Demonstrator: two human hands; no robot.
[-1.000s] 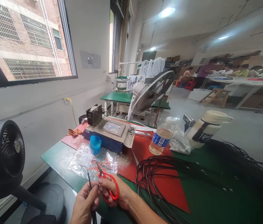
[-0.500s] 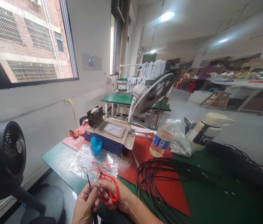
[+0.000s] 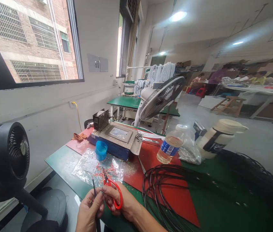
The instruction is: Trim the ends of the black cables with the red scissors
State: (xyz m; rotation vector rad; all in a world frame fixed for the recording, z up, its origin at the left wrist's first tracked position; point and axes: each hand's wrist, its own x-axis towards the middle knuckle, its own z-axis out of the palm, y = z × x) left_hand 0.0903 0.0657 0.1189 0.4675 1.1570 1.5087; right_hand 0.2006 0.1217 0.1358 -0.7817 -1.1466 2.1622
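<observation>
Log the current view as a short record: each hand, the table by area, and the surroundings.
Left hand: thin black item, probably a cable
Right hand: red-handled scissors
Table, near hands: plastic sheet, red scraps, blue container
Table, right: coiled black cables, bottle, jug
Table, far: machine, small fan
Surroundings: black fan at left, standing fan behind table, people in background

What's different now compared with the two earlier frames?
Little: the camera swung slightly left, so the scene sits further right. Nothing was taken up or let go: the left hand still holds the black cable, the right hand the red-handled scissors. The blue cup and bottle stay put.
</observation>
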